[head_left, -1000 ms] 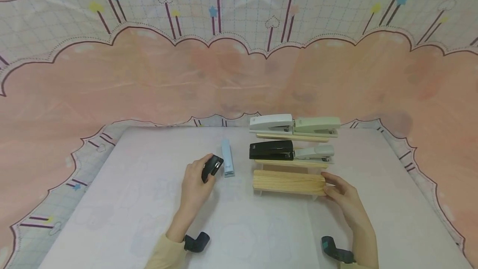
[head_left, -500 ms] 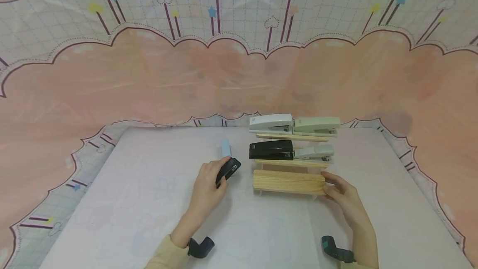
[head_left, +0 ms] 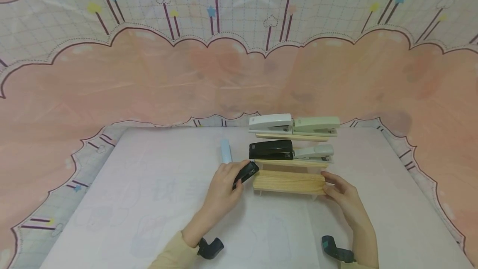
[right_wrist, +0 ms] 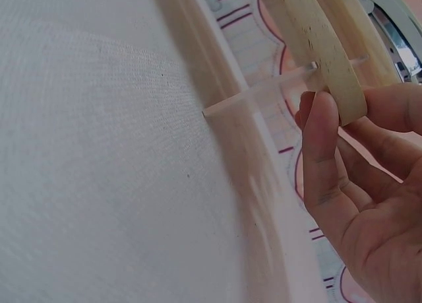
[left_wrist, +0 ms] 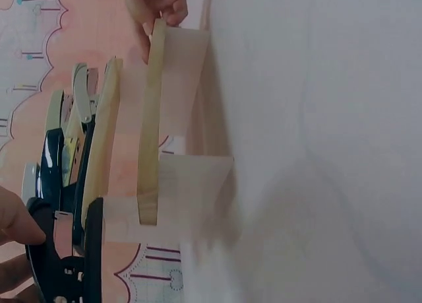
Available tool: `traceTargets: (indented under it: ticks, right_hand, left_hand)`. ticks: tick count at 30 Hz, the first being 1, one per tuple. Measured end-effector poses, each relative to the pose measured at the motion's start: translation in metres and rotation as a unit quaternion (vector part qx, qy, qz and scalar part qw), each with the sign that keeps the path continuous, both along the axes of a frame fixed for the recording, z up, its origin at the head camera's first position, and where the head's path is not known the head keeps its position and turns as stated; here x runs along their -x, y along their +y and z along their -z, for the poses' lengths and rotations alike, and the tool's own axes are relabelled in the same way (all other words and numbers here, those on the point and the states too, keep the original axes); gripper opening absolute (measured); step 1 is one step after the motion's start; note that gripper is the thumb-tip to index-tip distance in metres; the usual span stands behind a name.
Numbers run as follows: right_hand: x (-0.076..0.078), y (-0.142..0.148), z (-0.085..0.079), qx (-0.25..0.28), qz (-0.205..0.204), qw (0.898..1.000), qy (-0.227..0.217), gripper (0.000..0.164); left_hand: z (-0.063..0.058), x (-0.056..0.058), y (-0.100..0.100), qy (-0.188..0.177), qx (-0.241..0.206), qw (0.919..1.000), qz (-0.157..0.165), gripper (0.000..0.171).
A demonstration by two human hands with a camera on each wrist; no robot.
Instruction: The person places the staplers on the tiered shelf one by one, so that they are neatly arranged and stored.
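My left hand [head_left: 225, 186] holds a small black stapler [head_left: 246, 173] between thumb and fingers, just off the left end of the lowest wooden shelf [head_left: 287, 181]. In the left wrist view this stapler [left_wrist: 62, 257] shows its opened side, close to the shelf's end. My right hand [head_left: 345, 198] pinches the right end of that shelf, thumb on one face and fingers on the other, as the right wrist view shows at the board [right_wrist: 330, 59]. Nothing lies on the lowest shelf. Above it, the middle tier bears a larger black stapler [head_left: 271, 150] and a pale grey-green stapler [head_left: 315, 152].
On the top tier stand a white stapler [head_left: 270, 123] and a light green stapler [head_left: 316, 125]. A light blue stapler [head_left: 225, 150] lies on the white table [head_left: 123, 202], partly hidden behind my left hand. Clear supports [left_wrist: 191, 191] hold up the shelves. A patterned cloth [head_left: 186, 78] hangs behind.
My left hand has carried the small black stapler rightward, past the light blue stapler, up to the lowest shelf's left end. The right hand keeps its place on the shelf.
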State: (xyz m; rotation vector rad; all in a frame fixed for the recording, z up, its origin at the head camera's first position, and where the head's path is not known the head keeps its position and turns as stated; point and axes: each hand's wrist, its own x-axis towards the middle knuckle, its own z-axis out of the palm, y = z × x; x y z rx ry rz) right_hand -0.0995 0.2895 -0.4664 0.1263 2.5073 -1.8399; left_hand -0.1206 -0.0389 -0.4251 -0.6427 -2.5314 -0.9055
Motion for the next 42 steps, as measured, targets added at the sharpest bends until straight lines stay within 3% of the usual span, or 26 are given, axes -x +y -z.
traceTargets:
  ticks: [9,17,26,35,42]
  right_hand:
    - [-0.001,0.0,-0.001,0.003,-0.003,1.0,0.0,0.049]
    - [-0.001,0.0,-0.001,0.003,-0.001,1.0,0.011,0.048]
    - [-0.001,0.001,0.0,0.008,-0.002,1.0,0.013,0.047]
    - [0.0,0.002,0.001,0.002,-0.005,1.0,0.007,0.048]
    - [0.0,0.003,0.002,0.005,-0.007,1.0,0.007,0.047]
  left_hand:
    - [-0.001,0.0,0.015,0.007,0.014,0.9995,0.028,0.053]
    - [-0.005,-0.002,0.021,0.012,0.024,0.9992,0.029,0.052]
    - [-0.006,-0.002,0.038,-0.001,0.037,0.9962,0.079,0.052]
    - [-0.006,0.008,0.072,0.02,0.083,0.9869,0.137,0.054]
    - [-0.008,0.016,0.096,0.006,0.134,0.9775,0.163,0.055]
